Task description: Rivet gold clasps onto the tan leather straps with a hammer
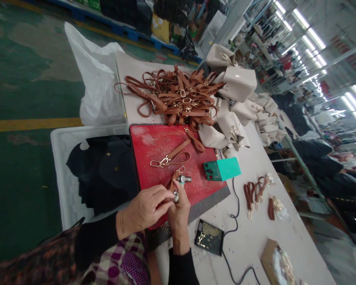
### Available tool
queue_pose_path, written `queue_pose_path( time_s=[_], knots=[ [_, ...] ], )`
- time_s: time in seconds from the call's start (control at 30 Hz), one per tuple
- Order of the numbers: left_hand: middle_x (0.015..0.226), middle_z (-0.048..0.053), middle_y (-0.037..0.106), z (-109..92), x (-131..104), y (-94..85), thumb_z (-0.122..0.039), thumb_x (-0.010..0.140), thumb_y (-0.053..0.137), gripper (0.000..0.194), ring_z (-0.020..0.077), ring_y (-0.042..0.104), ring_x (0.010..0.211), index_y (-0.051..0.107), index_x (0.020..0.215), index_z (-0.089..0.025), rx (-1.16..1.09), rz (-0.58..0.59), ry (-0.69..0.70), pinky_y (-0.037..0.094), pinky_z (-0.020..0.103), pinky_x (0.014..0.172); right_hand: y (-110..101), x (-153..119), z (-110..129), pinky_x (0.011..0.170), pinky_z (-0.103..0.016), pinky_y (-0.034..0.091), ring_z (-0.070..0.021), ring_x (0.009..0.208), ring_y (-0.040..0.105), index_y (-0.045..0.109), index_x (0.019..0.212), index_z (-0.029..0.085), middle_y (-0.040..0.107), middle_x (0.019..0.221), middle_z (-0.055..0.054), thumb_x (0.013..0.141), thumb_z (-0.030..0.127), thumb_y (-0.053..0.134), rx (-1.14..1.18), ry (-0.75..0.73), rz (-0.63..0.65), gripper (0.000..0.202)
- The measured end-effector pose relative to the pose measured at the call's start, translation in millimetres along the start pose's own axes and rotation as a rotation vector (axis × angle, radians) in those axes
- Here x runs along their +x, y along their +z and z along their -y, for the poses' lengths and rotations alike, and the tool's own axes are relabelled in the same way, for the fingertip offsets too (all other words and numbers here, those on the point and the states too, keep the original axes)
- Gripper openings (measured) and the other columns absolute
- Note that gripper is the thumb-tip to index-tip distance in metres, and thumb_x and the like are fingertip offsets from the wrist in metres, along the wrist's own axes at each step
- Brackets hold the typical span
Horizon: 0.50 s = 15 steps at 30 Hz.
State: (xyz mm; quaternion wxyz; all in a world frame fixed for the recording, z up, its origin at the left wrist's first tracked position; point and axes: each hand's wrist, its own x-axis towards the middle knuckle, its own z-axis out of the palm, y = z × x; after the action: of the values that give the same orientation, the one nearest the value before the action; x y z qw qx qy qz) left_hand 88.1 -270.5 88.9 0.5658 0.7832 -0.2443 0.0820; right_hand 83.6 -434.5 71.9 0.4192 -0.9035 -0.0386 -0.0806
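Note:
My right hand (179, 211) is closed around a short brown leather strap (174, 178) with a gold clasp at its upper end. A small silvery metal tool (184, 179) sticks out beside its fingertips; its kind is unclear. My left hand (146, 206) meets it from the left, fingers pinched by a round silvery piece (176, 196); what they grip is hidden. Both hands are over the red work mat (148, 138). Just beyond them lies another brown strap (178, 150) with a gold snap hook, and one more strap (197, 140) rests at the mat's far edge.
Brown straps (180, 95) are heaped behind the mat, beside cream bags (237, 83). Right of my hands stand a green box (228, 169) with a cable and a black tray (209, 237) of small gold parts. A white bin (57, 158) with black pieces is at left.

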Motion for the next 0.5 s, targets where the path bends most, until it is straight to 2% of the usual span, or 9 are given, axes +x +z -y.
queue_pose_path(
  time_s=[0.1, 0.17, 0.27, 0.37, 0.43, 0.5],
  knots=[
    [0.077, -0.001, 0.060, -3.6, -16.2, -3.0, -0.015, 0.090, 0.056, 0.012, 0.0128, 0.058, 0.067, 0.056, 0.101, -0.018, -0.020, 0.124, 0.001, 0.044, 0.023, 0.064, -0.1, -6.4, 0.7, 0.084, -0.031, 0.051, -0.0176, 0.089, 0.065, 0.070, 0.101, 0.021, 0.072, 0.095, -0.004, 0.079, 0.016, 0.053, 0.056, -0.009, 0.076, 0.028],
    [0.078, -0.001, 0.063, -3.2, -28.5, -3.3, -0.016, 0.091, 0.053, 0.013, 0.0132, 0.060, 0.067, 0.055, 0.104, -0.019, -0.021, 0.203, 0.002, 0.044, 0.023, 0.063, -1.0, -13.3, -0.2, 0.078, -0.028, 0.051, -0.0163, 0.081, 0.065, 0.072, 0.095, 0.022, 0.072, 0.088, -0.003, 0.081, 0.020, 0.055, 0.086, 0.045, 0.120, 0.022],
    [0.086, 0.002, 0.066, -5.3, -42.9, 0.8, -0.015, 0.094, 0.045, 0.015, 0.0147, 0.063, 0.075, 0.055, 0.105, -0.019, -0.021, 0.260, 0.037, 0.045, 0.024, 0.067, -1.2, -21.1, 0.7, 0.078, -0.028, 0.051, -0.0172, 0.082, 0.066, 0.072, 0.098, 0.018, 0.073, 0.094, -0.006, 0.083, 0.032, 0.060, 0.132, 0.325, 0.102, 0.023],
    [0.080, 0.004, 0.065, -9.9, -48.9, 7.0, -0.014, 0.095, 0.039, 0.018, 0.0174, 0.060, 0.072, 0.055, 0.100, -0.018, 0.024, 0.325, 0.174, 0.044, 0.028, 0.065, -0.1, -23.2, 8.1, 0.081, -0.030, 0.051, -0.0199, 0.089, 0.067, 0.071, 0.102, 0.014, 0.072, 0.100, -0.009, 0.079, 0.045, 0.066, 0.302, 0.608, 0.072, 0.039],
    [0.073, 0.004, 0.062, -12.1, -50.1, 8.5, -0.014, 0.095, 0.036, 0.020, 0.0184, 0.057, 0.067, 0.056, 0.098, -0.017, 0.052, 0.343, 0.293, 0.041, 0.030, 0.061, 0.4, -23.3, 15.7, 0.076, -0.029, 0.052, -0.0194, 0.082, 0.067, 0.070, 0.101, 0.013, 0.073, 0.092, -0.007, 0.072, 0.046, 0.074, 0.442, 0.700, 0.119, 0.044],
    [0.074, 0.005, 0.062, -12.8, -50.2, 6.1, -0.020, 0.096, 0.039, 0.017, 0.0186, 0.056, 0.068, 0.055, 0.099, -0.017, -0.002, 0.282, 0.319, 0.040, 0.031, 0.062, 0.1, -24.5, 22.9, 0.065, -0.027, 0.052, -0.0161, 0.068, 0.066, 0.067, 0.100, 0.014, 0.071, 0.077, -0.003, 0.066, 0.044, 0.080, 0.593, 0.769, 0.154, 0.047]
  ],
)
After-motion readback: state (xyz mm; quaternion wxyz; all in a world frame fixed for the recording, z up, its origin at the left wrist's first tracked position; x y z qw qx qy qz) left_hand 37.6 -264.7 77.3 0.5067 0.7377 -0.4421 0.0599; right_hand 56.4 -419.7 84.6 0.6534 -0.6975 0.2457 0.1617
